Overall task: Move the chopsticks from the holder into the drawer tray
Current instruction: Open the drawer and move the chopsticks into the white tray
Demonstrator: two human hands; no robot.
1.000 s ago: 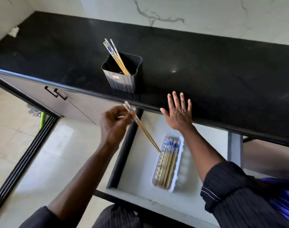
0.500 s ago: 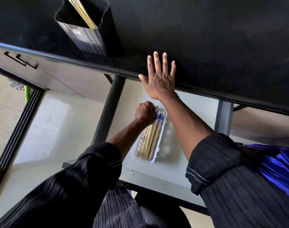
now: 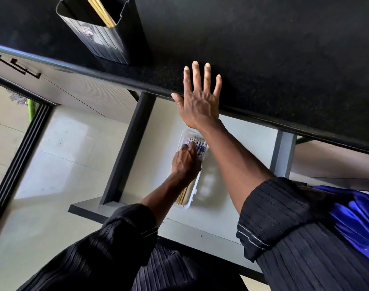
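Note:
A black ribbed holder [image 3: 108,40] stands on the black counter [image 3: 263,49] near its front edge, with a few tan chopsticks [image 3: 101,12] leaning inside. Below it the drawer [image 3: 242,148] is pulled out, and a white tray [image 3: 189,203] lies in it. Several chopsticks with blue-patterned ends [image 3: 201,147] lie in the tray. My left hand [image 3: 185,162] is down in the tray, fingers curled onto those chopsticks and hiding their middles. My right hand [image 3: 200,103] lies flat and spread on the counter's front edge, holding nothing.
The drawer has a dark left side rail [image 3: 129,148] and a dark front panel toward me. A cabinet door with black handles [image 3: 17,66] is at the left under the counter. Pale floor tiles [image 3: 59,154] lie to the left of the drawer.
My left hand brought a pair of chopsticks from beside the holder down into the tray and now rests on the pile. The view dipped toward the drawer. My right hand stayed on the counter.

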